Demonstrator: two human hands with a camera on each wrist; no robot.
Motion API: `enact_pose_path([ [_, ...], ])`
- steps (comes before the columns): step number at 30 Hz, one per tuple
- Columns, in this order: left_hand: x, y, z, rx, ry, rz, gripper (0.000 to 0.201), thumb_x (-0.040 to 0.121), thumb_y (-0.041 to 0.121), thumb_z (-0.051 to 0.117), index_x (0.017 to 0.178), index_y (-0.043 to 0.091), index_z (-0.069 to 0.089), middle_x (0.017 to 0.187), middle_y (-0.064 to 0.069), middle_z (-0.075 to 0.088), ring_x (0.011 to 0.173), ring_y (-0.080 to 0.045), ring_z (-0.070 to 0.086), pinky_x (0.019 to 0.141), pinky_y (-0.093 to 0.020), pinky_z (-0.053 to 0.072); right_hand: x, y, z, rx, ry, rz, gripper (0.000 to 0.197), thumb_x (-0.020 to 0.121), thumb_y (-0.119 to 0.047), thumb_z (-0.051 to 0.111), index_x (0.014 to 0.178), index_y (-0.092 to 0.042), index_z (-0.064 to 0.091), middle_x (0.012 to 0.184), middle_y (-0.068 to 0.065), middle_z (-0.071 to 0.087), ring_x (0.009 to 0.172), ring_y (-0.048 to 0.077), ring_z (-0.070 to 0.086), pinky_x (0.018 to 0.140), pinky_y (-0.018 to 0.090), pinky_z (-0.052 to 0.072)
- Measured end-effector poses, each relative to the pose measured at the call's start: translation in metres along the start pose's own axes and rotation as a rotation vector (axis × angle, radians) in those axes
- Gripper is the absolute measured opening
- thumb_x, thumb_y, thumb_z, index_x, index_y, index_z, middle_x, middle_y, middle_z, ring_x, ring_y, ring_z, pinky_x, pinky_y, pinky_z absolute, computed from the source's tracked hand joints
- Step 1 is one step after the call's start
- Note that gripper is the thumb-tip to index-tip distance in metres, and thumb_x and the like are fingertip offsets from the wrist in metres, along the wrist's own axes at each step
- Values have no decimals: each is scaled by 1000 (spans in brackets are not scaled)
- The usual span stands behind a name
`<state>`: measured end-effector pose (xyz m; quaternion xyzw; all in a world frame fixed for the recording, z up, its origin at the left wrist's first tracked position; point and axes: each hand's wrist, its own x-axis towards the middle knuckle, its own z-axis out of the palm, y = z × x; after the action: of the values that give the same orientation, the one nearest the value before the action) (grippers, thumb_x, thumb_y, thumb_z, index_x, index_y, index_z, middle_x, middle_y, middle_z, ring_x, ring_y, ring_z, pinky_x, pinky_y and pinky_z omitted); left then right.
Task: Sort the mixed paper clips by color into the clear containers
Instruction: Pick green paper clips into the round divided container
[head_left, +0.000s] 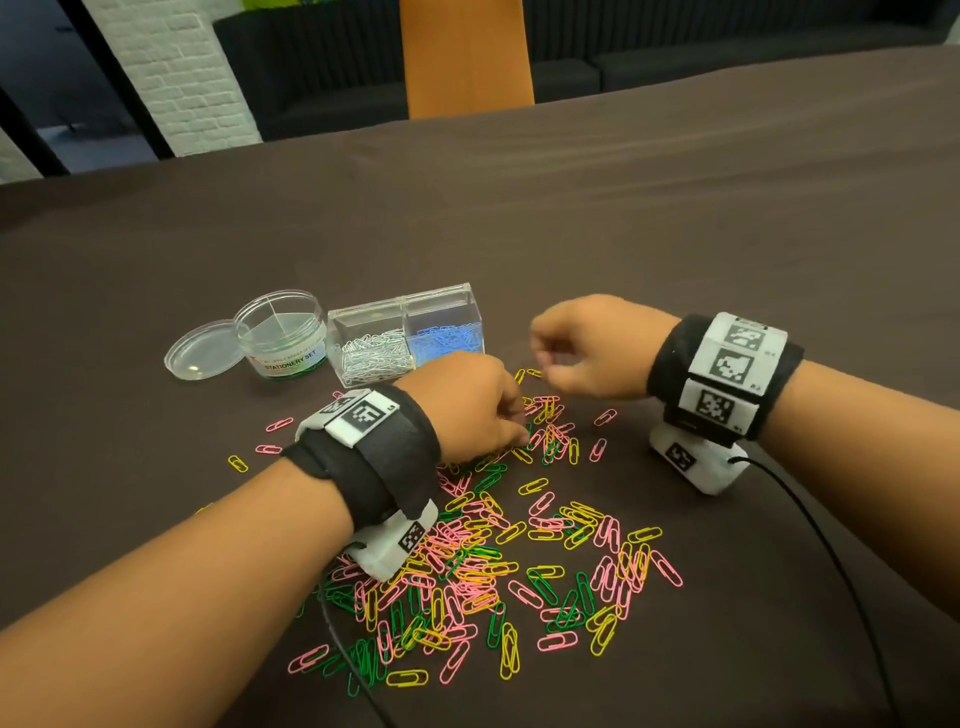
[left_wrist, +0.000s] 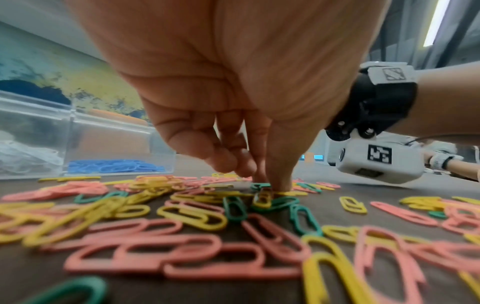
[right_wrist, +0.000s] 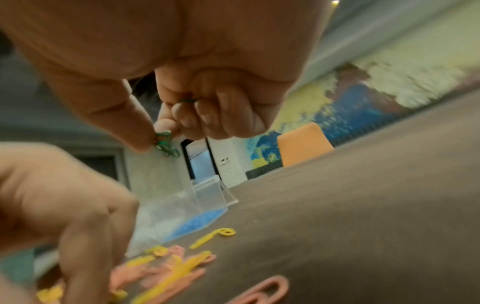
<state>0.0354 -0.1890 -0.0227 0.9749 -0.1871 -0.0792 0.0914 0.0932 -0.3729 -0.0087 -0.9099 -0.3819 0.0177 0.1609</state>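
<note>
A loose pile of pink, yellow and green paper clips (head_left: 498, 561) covers the brown table in front of me. My left hand (head_left: 522, 434) reaches down into the far end of the pile. In the left wrist view its thumb and fingers (left_wrist: 281, 183) pinch a green clip (left_wrist: 259, 186) that lies on the table. My right hand (head_left: 543, 353) hovers above the table just right of the boxes, fingers curled. The right wrist view shows it holding green clips (right_wrist: 166, 144) between thumb and fingers. A clear two-part box holds white clips (head_left: 371, 353) and blue clips (head_left: 444, 338).
A round clear jar (head_left: 283, 332) labelled as a stationery set stands open left of the box, with its lid (head_left: 205, 351) lying beside it. Black cables (head_left: 831, 545) run from the wrist cameras across the table. An orange chair back (head_left: 465, 57) stands at the far edge.
</note>
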Motion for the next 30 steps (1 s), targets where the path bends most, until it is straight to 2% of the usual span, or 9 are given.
enact_pose_path([
  [6,-3,3,8,24,-49,10,8,88,27,63,83,23,67,86,6,64,79,-16,60,71,-31,51,-15,15,-15,848,35,297,11,82,0,67,77,-8,61,65,5,53,51,10,39,49,24,29],
  [10,-5,-3,2,-61,-3,-8,7,86,24,65,79,21,65,81,9,61,74,-10,59,68,-27,49,-25,27,-9,1265,-19,556,15,69,-8,72,71,-14,58,63,0,48,51,7,37,46,18,23],
  [13,-3,-10,-6,-253,106,-99,7,82,16,67,77,18,63,74,7,67,67,-8,62,62,-22,48,-30,29,-8,1387,-56,603,13,66,-12,70,72,-14,58,67,4,55,53,9,48,44,16,36],
  [17,-1,-8,-14,-488,81,-184,19,86,-1,51,85,18,53,71,-4,61,57,-21,59,54,-30,51,-31,29,-5,1517,-54,674,16,88,-1,49,78,-11,56,82,10,67,62,13,61,49,19,52],
  [19,4,-4,-15,-446,36,-165,26,87,-5,42,83,18,55,68,-2,54,55,-17,51,51,-26,45,-29,26,-2,1420,-45,650,20,89,1,44,82,-15,54,76,6,61,54,13,52,42,20,44],
  [21,9,4,-17,-565,-17,-276,24,90,-1,44,86,14,61,81,-3,59,71,-18,57,63,-28,47,-27,19,0,1230,-77,578,16,80,-4,49,82,-16,58,70,4,56,50,12,43,42,20,32],
  [24,12,12,-12,-314,-112,-232,20,97,14,49,105,5,66,106,-8,65,102,-26,60,85,-30,48,-23,8,1,426,-209,344,6,79,-15,63,84,-18,66,67,-10,57,55,4,50,51,21,35],
  [26,14,14,-7,-134,-93,-192,21,92,31,61,94,12,69,91,-3,69,90,-24,63,77,-29,51,-19,2,2,-26,-280,247,7,86,-23,67,93,-24,65,73,-14,55,69,5,52,60,22,37],
  [30,20,14,1,-52,-112,-162,20,86,36,71,89,17,70,88,3,70,85,-17,65,75,-29,53,-14,0,8,-133,-365,235,4,89,-24,65,93,-25,64,77,-13,55,77,11,53,58,21,35],
])
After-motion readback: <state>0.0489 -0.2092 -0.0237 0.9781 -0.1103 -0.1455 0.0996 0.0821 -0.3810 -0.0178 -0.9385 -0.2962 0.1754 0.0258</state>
